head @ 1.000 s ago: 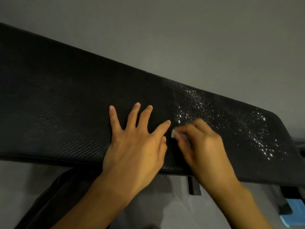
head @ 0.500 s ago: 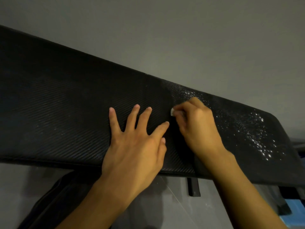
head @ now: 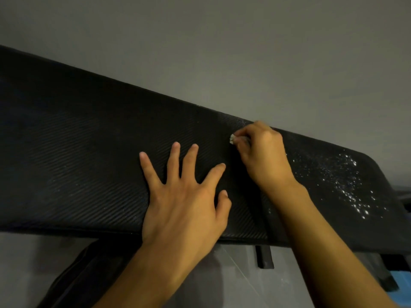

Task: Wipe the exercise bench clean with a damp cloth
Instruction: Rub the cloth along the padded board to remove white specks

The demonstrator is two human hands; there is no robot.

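Note:
A long black exercise bench pad [head: 77, 165] with a ribbed weave runs across the view, lower at the right. My left hand [head: 184, 196] lies flat on it with fingers spread, holding nothing. My right hand [head: 262, 156] is closed around a small pale cloth [head: 232, 138], of which only a corner shows past the fingertips, pressed against the pad near its far edge. White specks and droplets [head: 347, 185] cover the pad's right end.
A grey wall [head: 222, 52] stands right behind the bench. Below the pad's near edge are the grey floor [head: 233, 285], a black frame post [head: 264, 256], a dark object [head: 73, 278] at lower left and something blue [head: 400, 278] at lower right.
My right hand has slid the cloth from the pad's near middle up to its far edge, and the specks along that path are gone. My left hand has stayed in place.

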